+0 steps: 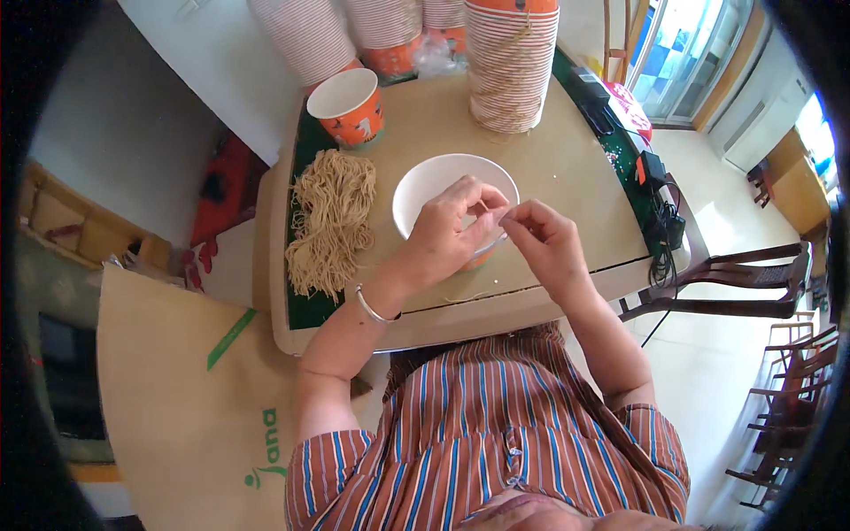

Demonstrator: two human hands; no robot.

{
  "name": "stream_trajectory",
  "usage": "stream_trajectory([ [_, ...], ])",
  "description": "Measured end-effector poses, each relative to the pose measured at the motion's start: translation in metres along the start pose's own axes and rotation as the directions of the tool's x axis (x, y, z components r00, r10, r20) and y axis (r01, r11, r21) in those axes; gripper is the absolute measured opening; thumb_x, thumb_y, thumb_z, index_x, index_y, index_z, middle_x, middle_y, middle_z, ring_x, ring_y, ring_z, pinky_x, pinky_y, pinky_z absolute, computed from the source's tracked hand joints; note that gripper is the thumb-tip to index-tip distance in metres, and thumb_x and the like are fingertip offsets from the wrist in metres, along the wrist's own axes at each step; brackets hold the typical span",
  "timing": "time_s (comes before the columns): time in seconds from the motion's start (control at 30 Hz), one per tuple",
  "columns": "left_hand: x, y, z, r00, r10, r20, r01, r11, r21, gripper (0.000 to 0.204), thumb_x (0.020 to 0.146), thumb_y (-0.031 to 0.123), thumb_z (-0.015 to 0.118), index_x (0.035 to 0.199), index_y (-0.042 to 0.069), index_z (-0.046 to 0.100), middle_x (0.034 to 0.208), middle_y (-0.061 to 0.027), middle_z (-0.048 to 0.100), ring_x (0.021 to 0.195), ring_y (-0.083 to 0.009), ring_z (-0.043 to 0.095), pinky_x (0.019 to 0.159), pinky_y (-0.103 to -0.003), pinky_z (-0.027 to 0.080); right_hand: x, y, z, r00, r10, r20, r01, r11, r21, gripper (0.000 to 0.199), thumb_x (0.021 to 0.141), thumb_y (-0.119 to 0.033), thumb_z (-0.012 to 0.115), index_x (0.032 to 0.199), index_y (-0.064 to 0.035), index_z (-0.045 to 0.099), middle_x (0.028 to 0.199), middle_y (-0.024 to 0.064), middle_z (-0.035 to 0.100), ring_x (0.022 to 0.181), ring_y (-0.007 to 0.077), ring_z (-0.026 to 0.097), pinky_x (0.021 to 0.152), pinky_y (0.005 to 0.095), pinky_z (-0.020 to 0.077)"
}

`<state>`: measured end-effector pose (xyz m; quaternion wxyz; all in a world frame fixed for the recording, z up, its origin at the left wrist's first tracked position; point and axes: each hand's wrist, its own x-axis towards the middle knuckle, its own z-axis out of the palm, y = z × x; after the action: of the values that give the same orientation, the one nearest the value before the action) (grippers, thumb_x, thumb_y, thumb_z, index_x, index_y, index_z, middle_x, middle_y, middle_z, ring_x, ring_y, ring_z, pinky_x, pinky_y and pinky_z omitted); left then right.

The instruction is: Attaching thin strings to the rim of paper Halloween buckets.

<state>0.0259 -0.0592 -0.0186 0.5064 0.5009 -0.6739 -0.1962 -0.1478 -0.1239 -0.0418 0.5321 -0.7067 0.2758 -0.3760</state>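
Note:
In front of me on the table stands a paper bucket (427,183) with a white inside; a bit of orange outer wall shows below my hands. My left hand (452,226), with a bangle on its wrist, is over the near rim, thumb and fingers pinched. Its fingertips meet those of my right hand (551,243), also pinched, at the bucket's right side. Whatever is between the fingertips is too small to make out. Left of the bucket lies a loose bundle of tan strings (332,221).
An orange paper bucket (361,122) stands at the back left. Behind are a tall stack of nested buckets (509,80) with strings hanging on it and more stacks (305,40). Black adapters and cables (666,226) line the right table edge, beside a wooden chair (753,279).

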Motion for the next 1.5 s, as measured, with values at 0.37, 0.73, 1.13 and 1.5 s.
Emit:
stream_trajectory([
  [0.37,-0.001,-0.021,0.004,0.926,-0.25,0.284,0.302,0.94,-0.16,0.016,0.093,0.012,0.071,0.101,-0.002,0.069,0.093,-0.0067,0.061,0.077,-0.0127,0.06,0.069,-0.03,0.05,-0.003,-0.02,-0.003,0.975,0.22,0.033,-0.223,0.958,0.182,0.009,0.098,-0.01,0.065,0.098,-0.0019,0.068,0.073,-0.0038,0.058,0.065,0.003,0.05,0.055,0.0194,0.0387],
  [0.73,0.003,-0.033,0.0,0.902,-0.249,0.352,0.326,0.928,-0.179,0.01,0.094,0.008,0.068,0.097,-0.002,0.069,0.091,-0.0038,0.064,0.084,-0.01,0.06,0.076,-0.027,0.05,-0.002,-0.014,-0.012,0.961,0.271,0.057,-0.277,0.939,0.202,0.012,0.098,-0.013,0.064,0.108,-0.0064,0.066,0.069,-0.0046,0.056,0.059,0.0018,0.048,0.047,0.019,0.0342],
  [1.13,0.009,-0.015,-0.004,0.85,-0.413,0.327,0.456,0.888,-0.064,0.014,0.098,0.011,0.064,0.1,-0.002,0.067,0.086,0.0007,0.065,0.08,-0.0051,0.058,0.072,-0.024,0.051,-0.013,-0.01,-0.02,0.997,0.042,0.064,-0.04,0.999,-0.037,0.02,0.097,-0.005,0.061,0.116,-0.0026,0.057,0.089,0.0063,0.07,0.075,0.0108,0.067,0.063,0.0233,0.0519],
  [1.5,0.005,-0.028,0.002,0.905,-0.322,0.279,0.365,0.923,-0.118,0.015,0.096,0.009,0.067,0.105,-0.002,0.07,0.09,0.0007,0.067,0.083,-0.0057,0.06,0.076,-0.023,0.052,-0.006,-0.034,-0.035,0.917,-0.254,0.309,0.399,0.631,-0.665,0.008,0.094,-0.008,0.061,0.102,-0.0058,0.059,0.094,0.0135,0.059,0.084,0.0362,0.065,0.069,0.0461,0.0538],
])
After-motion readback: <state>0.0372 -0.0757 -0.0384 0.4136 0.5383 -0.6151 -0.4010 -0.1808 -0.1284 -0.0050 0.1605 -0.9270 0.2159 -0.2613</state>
